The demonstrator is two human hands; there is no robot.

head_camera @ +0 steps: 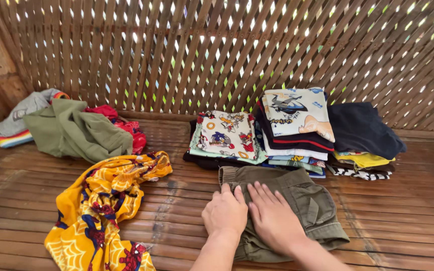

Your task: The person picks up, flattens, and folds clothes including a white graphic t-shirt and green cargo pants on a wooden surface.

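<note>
With both the left hand point(225, 213) and right hand point(273, 219) pressing flat, fingers released, on the olive shorts point(297, 200) lying folded on the slatted floor point(408, 221), an uneven push could skew the fold.

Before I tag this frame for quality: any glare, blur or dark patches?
Head view: sharp throughout; bright daylight blows out the gaps in the lattice wall; both hands and the olive shorts are evenly lit, with soft shadows only.

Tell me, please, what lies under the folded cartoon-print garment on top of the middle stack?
Under the cartoon-print garment only edges show: a pale green layer, then dark black fabric against the slatted floor. How many pieces lie between, and what kind, is covered.
</note>
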